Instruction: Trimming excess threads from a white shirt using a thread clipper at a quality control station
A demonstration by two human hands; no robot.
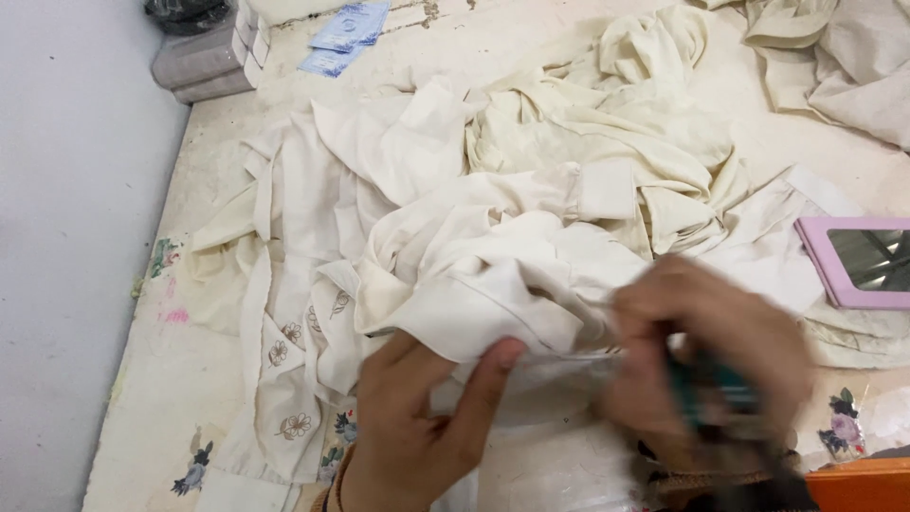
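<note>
Two hands (569,379), one cream garment (493,275)

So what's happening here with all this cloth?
A person is working on a heap of cream fabric spread over a table. The left hand pinches a folded edge of the cloth. The right hand is blurred and grips a small teal-handled tool at that same edge; what kind of tool is too blurred to tell. Some of the fabric bears stitched flower outlines. A pink-framed mirror lies at the right.
</note>
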